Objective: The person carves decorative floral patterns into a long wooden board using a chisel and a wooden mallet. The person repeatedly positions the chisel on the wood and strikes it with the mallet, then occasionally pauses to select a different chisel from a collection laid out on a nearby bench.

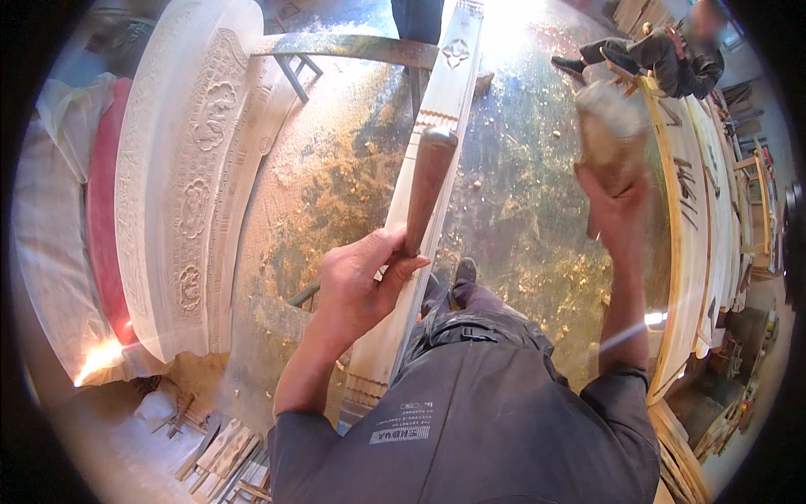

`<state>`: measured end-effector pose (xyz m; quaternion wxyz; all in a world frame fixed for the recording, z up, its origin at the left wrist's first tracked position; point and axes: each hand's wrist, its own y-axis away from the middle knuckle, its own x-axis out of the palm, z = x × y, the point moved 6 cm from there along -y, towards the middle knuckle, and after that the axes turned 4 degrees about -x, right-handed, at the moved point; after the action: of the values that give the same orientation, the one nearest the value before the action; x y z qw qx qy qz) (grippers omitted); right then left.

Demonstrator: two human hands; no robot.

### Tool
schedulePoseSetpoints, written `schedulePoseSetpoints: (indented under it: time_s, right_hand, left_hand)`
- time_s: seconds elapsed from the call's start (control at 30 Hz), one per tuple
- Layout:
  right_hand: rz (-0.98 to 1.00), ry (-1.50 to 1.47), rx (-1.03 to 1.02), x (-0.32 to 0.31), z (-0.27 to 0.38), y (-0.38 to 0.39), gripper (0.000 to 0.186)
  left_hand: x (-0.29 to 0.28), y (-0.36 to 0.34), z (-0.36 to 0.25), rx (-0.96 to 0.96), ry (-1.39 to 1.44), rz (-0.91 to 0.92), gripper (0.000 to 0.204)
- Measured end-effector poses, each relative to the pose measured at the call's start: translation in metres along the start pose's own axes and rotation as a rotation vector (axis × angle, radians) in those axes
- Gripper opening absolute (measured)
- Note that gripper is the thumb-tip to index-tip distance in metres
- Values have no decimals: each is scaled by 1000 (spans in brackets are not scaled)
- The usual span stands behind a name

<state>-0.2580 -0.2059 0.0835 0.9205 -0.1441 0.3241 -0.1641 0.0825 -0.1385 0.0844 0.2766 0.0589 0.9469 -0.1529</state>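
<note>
A long pale wooden board (378, 344) with carved motifs and bands runs from the top centre toward me, left of my body. My left hand (365, 281) grips a carving tool (432, 181) with a long dark wooden handle, held over the board with the handle's end toward the camera; the tool's tip is hidden. Out to the right, my right hand (613, 197) is closed on a pale, blurred wooden mallet (614, 126), held apart from the tool.
Carved wooden panel (193, 202) at left, beside red and pale cloths (109, 210). Metal trestle (298, 76) behind. Stacked planks (672, 252) at right, a seated person (680, 63) at top right. Shavings lie on the floor (537, 269); wood offcuts (222, 445) at lower left.
</note>
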Motion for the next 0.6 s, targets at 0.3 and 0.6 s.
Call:
schedulePoseSetpoints:
  time_s: [0.3, 0.6]
  right_hand:
    - [90, 165, -811, 0, 200, -34, 54]
    - [255, 253, -885, 32, 210, -35, 66]
  left_hand:
    - [-2, 2, -1, -5, -24, 21, 22]
    - [-2, 2, 0, -61, 134, -20, 17]
